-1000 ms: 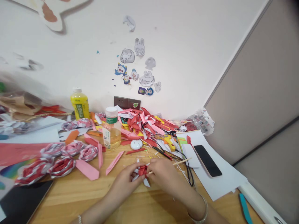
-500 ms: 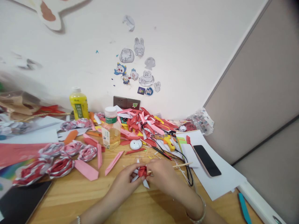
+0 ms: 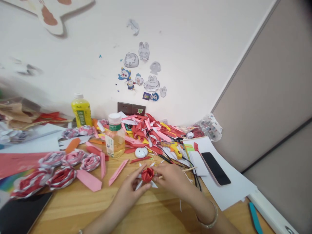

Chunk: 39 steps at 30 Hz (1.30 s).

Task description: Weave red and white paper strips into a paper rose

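A red folded paper flower [image 3: 147, 175] with white pointed strips sticking out around it sits between my hands, above the wooden table. My left hand [image 3: 133, 186] holds it from the left, thumb below and fingers behind. My right hand [image 3: 170, 177] is at its right side, fingers bent round a thin wooden stick [image 3: 188, 169] whose tip shows near the flower and whose other end points right. A pink folded strip [image 3: 118, 172] and a white oval case [image 3: 141, 152] lie just beyond my hands.
Red, pink and white folded strips [image 3: 146, 128] are heaped against the wall. Two bottles [image 3: 115, 136] stand left of the heap. Twisted paper rings [image 3: 62, 177] lie at the left. A yellow glue gun [image 3: 175, 150], its cable and a phone [image 3: 215, 168] are at the right.
The red flower has turned to face up more, showing its open centre. My left fingers have spread wider around it, and the stick has shifted slightly left in my right hand.
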### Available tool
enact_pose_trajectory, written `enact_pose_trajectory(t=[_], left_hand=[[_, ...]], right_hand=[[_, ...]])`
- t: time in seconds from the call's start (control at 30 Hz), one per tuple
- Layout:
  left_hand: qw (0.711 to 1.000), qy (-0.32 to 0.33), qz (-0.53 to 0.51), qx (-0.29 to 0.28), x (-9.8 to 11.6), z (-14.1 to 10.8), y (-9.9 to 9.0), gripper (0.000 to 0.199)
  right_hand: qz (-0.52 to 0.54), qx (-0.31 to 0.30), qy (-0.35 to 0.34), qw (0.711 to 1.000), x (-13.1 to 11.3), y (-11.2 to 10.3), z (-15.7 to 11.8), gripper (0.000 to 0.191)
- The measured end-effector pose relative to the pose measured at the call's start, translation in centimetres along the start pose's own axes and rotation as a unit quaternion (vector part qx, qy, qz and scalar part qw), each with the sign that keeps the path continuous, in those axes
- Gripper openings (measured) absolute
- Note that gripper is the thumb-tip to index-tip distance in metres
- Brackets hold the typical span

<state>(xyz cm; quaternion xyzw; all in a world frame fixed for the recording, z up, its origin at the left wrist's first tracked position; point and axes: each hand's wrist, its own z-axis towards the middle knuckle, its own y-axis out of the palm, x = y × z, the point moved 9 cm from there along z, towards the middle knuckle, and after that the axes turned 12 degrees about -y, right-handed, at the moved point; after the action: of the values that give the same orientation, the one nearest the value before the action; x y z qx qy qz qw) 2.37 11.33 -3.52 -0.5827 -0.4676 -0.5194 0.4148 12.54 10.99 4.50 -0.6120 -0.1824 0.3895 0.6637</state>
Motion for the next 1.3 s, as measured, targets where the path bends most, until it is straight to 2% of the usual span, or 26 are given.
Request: enact_pose_trajectory(t=[0.2,0.43,0.63,0.73,0.87,1.0,1.17,1.3], left_hand=[[0.989,0.061,0.113,0.066,1.2,-0.5,-0.7,0.053],[0.975,0.088,0.196,0.063,3.1,-1.4,0.0,0.048],[0.972,0.087,0.212,0.054,2.4,-1.4,0.1,0.046],[0.974,0.084,0.206,0.049,2.2,-1.4,0.2,0.045],[0.984,0.080,0.157,0.035,2.2,-1.3,0.3,0.039],[0.992,0.065,0.109,0.022,2.1,-1.2,0.3,0.033],[0.993,0.051,0.110,-0.008,2.3,-1.5,1.0,0.031],[0.994,0.062,0.086,-0.031,2.1,-1.4,1.4,0.036]], right_hand=[[-0.015,0.020,-0.018,1.000,-0.6,0.5,0.3,0.012],[-0.039,0.051,-0.048,0.997,-1.1,1.6,0.5,0.016],[-0.076,0.037,-0.038,0.996,-1.2,2.4,0.5,0.014],[-0.070,0.022,-0.043,0.996,-1.6,2.0,0.4,0.014],[-0.012,0.013,-0.049,0.999,-1.4,0.1,0.0,0.015],[0.028,0.053,0.014,0.998,0.5,-1.9,-0.4,0.032],[0.080,0.013,0.021,0.996,1.3,-0.2,-0.1,0.026],[0.120,0.039,0.044,0.991,1.9,-0.2,-0.2,0.018]])
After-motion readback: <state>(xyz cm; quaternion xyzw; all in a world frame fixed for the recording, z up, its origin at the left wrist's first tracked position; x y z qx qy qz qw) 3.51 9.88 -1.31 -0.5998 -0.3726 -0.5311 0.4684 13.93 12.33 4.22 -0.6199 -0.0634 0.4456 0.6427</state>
